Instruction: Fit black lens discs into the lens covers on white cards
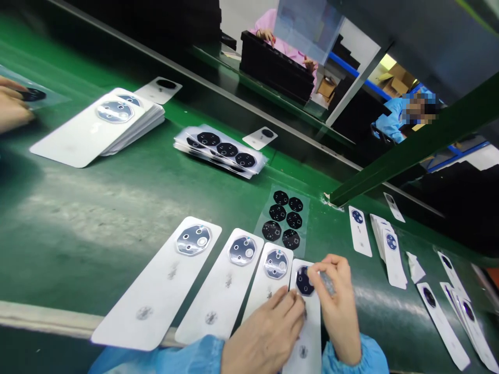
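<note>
Several white phone back panels lie side by side along the near bench edge, one panel (156, 285) at the left. Each of the left ones bears a shiny silver octagonal camera area. On the rightmost panel (312, 322) sits a dark octagonal sticker (303, 281). My right hand (339, 301) pinches at the sticker's right edge with thumb and forefinger; a bit of clear film shows behind the fingers. My left hand (267, 330) rests flat over the two right panels, fingers stretched out, just below the sticker. Past the panels lies a clear sheet (286, 209) with several black octagonal stickers.
On the green bench (97, 223) stand a panel stack (70, 137) and a pile of sticker sheets (218, 150). Another person's hand (13, 104) holds a sticker sheet at far left. More panels (393, 257) lie right, beside a green post (409, 143). Other people sit beyond.
</note>
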A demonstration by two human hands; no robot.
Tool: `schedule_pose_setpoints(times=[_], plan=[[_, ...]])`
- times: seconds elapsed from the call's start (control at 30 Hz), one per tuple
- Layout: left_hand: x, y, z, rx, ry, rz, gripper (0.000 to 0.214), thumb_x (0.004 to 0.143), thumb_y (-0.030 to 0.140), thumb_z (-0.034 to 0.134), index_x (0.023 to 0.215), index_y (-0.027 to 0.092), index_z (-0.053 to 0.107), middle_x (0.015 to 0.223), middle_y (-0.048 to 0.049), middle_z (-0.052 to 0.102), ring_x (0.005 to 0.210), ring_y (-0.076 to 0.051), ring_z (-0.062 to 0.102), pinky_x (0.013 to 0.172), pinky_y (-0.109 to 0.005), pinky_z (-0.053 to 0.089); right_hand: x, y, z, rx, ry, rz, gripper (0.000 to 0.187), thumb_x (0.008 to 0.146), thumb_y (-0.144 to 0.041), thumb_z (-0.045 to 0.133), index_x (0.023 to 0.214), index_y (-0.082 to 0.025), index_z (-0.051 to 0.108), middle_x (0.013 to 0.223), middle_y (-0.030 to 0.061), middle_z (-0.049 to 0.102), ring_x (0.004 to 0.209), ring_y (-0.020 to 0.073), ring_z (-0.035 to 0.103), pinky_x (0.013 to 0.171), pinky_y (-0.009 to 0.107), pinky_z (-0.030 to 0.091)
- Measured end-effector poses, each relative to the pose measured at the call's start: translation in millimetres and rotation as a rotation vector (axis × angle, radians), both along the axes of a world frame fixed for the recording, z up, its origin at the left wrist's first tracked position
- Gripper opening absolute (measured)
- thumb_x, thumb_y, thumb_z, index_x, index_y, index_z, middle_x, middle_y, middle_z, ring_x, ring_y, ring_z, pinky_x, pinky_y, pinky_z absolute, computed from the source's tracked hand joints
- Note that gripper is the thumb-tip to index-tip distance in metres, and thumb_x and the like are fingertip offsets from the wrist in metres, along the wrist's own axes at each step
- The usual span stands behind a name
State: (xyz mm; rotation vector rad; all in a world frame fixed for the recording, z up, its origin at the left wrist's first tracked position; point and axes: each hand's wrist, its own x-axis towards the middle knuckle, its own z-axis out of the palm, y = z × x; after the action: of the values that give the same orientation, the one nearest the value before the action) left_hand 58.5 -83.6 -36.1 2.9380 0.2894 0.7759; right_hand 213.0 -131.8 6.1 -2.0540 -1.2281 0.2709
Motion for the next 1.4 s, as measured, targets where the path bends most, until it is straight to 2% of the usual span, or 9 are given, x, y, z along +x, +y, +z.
schedule_pose_setpoints(times=[0.1, 0.33, 0.43, 0.53, 0.63, 0.8, 1.2, 1.3, 1.4], plan=[[-8, 4, 5.5, -0.055, -0.042, 0.015, 0.024, 0.092, 0.019, 0.041, 0.104, 0.011, 0.060, 0.111, -0.0052, 0.063, 0.108, -0.017, 0.054, 0.106, -0.033, 0.026, -16, 6, 4.3, -0.061, -0.049, 0.144, 0.015, 0.089, -0.028, 0.051, 0.078, -0.023, 0.060, 0.092, 0.0045, 0.048, 0.092, 0.0230, 0.048, 0.079, 0.038, 0.040], [-39, 17, 6.5, 0.015, -0.035, 0.072, 0.029, 0.092, 0.013, 0.037, 0.110, 0.009, 0.059, 0.116, -0.0072, 0.064, 0.110, -0.017, 0.056, 0.104, -0.032, 0.029, -49, 25, -3.5, -0.073, -0.171, 0.212, 0.015, 0.089, -0.016, 0.048, 0.081, -0.023, 0.059, 0.095, 0.0048, 0.048, 0.090, 0.0224, 0.047, 0.078, 0.039, 0.041], [-40, 19, 4.1, 0.003, -0.020, 0.039, 0.026, 0.091, 0.013, 0.040, 0.107, 0.010, 0.060, 0.113, -0.0067, 0.066, 0.108, -0.017, 0.057, 0.103, -0.031, 0.031, -50, 30, -10.5, -0.099, -0.213, 0.221, 0.017, 0.089, -0.014, 0.046, 0.080, -0.022, 0.058, 0.095, 0.0047, 0.048, 0.086, 0.0212, 0.047, 0.075, 0.038, 0.041], [-38, 19, 3.1, -0.009, -0.013, 0.030, 0.023, 0.090, 0.014, 0.045, 0.107, 0.010, 0.060, 0.112, -0.0067, 0.066, 0.107, -0.017, 0.057, 0.102, -0.031, 0.033, -43, 35, -11.7, -0.127, -0.097, 0.218, 0.016, 0.089, -0.016, 0.048, 0.076, -0.022, 0.056, 0.092, 0.0033, 0.046, 0.090, 0.0208, 0.047, 0.078, 0.037, 0.041], [-37, 18, 4.0, -0.025, -0.021, 0.041, 0.024, 0.089, 0.018, 0.050, 0.110, 0.010, 0.058, 0.114, -0.0061, 0.065, 0.108, -0.017, 0.057, 0.102, -0.031, 0.033, -38, 35, -8.9, -0.100, -0.006, 0.139, 0.017, 0.090, -0.021, 0.047, 0.076, -0.022, 0.055, 0.090, 0.0026, 0.044, 0.091, 0.0203, 0.047, 0.078, 0.036, 0.042], [-39, 18, 6.6, -0.050, -0.003, 0.034, 0.021, 0.088, 0.016, 0.049, 0.105, 0.011, 0.060, 0.111, -0.0058, 0.066, 0.108, -0.018, 0.056, 0.103, -0.032, 0.031, -46, 31, -6.7, -0.090, -0.214, 0.198, 0.018, 0.089, -0.015, 0.047, 0.076, -0.022, 0.058, 0.093, 0.0040, 0.045, 0.086, 0.0210, 0.045, 0.076, 0.038, 0.040], [-38, 19, 3.9, -0.041, -0.007, 0.030, 0.022, 0.088, 0.013, 0.049, 0.107, 0.009, 0.059, 0.112, -0.0081, 0.065, 0.106, -0.018, 0.057, 0.102, -0.032, 0.033, -47, 34, -0.8, -0.126, -0.223, 0.193, 0.016, 0.089, -0.015, 0.049, 0.077, -0.022, 0.058, 0.091, 0.0032, 0.044, 0.090, 0.0214, 0.045, 0.079, 0.038, 0.040], [-38, 20, 5.5, -0.045, -0.011, 0.025, 0.021, 0.088, 0.013, 0.048, 0.106, 0.010, 0.059, 0.111, -0.0074, 0.065, 0.106, -0.018, 0.057, 0.102, -0.032, 0.033, -48, 35, -2.8, -0.112, -0.277, 0.177, 0.017, 0.089, -0.014, 0.047, 0.079, -0.022, 0.058, 0.092, 0.0038, 0.043, 0.087, 0.0210, 0.043, 0.078, 0.039, 0.040], [-37, 21, 8.3, -0.070, -0.010, 0.016, 0.019, 0.088, 0.013, 0.046, 0.103, 0.010, 0.059, 0.110, -0.0075, 0.066, 0.107, -0.018, 0.057, 0.102, -0.031, 0.034, -54, 31, -7.9, -0.123, -0.351, 0.218, 0.020, 0.088, -0.009, 0.044, 0.081, -0.022, 0.057, 0.093, 0.0047, 0.044, 0.085, 0.0211, 0.043, 0.073, 0.037, 0.040]])
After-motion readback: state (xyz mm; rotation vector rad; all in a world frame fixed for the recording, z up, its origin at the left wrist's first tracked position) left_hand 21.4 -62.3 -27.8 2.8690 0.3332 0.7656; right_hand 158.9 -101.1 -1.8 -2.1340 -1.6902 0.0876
